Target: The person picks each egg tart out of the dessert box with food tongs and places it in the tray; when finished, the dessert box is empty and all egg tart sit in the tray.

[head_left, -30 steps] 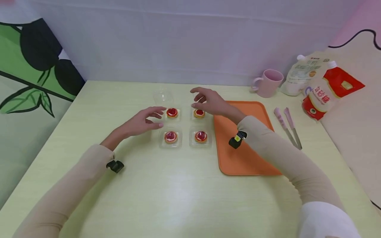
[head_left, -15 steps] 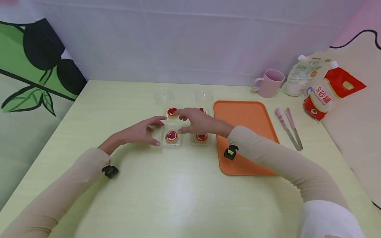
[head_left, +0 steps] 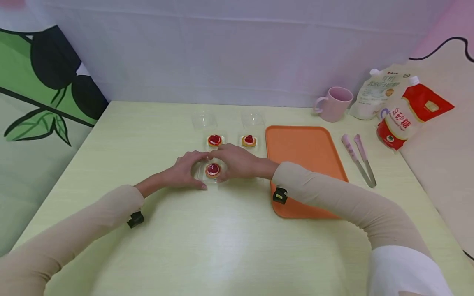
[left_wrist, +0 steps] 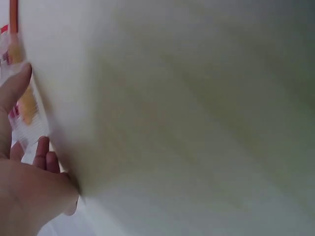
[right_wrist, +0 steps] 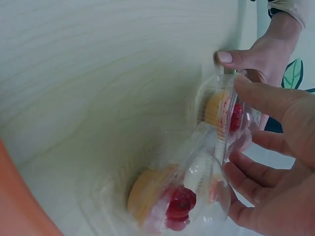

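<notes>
A small berry-topped tart (head_left: 212, 170) sits in a clear plastic box (head_left: 201, 176) between both hands. My left hand (head_left: 183, 169) cups the box's left side with loosely bent fingers, its thumb stretched out by the front edge. From the other side my right hand (head_left: 238, 162) grips the box, thumb on its front edge and fingers around the back, as the right wrist view shows. A second boxed tart (right_wrist: 170, 201) stands close by under a domed lid, hidden below my right hand in the head view. Behind the hands lie two more tarts (head_left: 214, 140) in boxes whose lids (head_left: 253, 119) are folded back.
An orange tray (head_left: 301, 144) lies right of the boxes. Beyond it are a pair of tongs with pink handles (head_left: 357, 158), a pink mug (head_left: 335, 103), a red and white sugar bag (head_left: 403, 117) and a pale pouch (head_left: 374, 94). A wall cloth (head_left: 222, 57) rises behind the table.
My right hand has come forward and left from the back right box, whose lid now lies folded back. My left hand has moved slightly right. Both hands have closed in around the front left box.
</notes>
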`<state>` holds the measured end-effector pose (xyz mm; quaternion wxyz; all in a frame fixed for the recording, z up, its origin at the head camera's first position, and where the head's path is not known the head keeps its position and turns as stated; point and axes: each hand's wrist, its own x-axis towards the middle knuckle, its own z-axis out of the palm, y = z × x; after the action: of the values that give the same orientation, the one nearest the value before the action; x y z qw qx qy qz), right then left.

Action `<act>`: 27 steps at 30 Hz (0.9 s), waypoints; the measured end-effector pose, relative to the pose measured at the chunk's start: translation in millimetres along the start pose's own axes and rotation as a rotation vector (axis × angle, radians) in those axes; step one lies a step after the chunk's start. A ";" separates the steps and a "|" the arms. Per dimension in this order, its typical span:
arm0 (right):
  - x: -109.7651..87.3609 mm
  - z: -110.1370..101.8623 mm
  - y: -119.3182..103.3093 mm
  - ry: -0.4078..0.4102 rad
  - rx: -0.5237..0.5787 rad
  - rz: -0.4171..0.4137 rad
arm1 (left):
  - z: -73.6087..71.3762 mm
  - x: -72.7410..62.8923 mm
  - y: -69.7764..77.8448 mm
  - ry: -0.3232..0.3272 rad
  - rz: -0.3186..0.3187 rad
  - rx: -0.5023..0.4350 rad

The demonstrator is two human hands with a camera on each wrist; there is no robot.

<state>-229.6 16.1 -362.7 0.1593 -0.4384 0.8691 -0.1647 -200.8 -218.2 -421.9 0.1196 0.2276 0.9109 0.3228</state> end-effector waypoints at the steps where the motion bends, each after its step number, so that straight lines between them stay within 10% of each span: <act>1: 0.1 0.5 -0.4 0.002 -0.008 -0.004 | 1.9 -0.5 -0.3 0.014 0.002 0.016; 27: 5.9 6.9 -13.7 0.036 -0.367 -0.130 | 11.5 -7.7 12.0 0.128 0.004 0.024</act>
<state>-220.3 2.6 -363.8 0.0505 -0.5122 0.8571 -0.0213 -185.9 -207.7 -422.4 0.0575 0.2096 0.9201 0.3258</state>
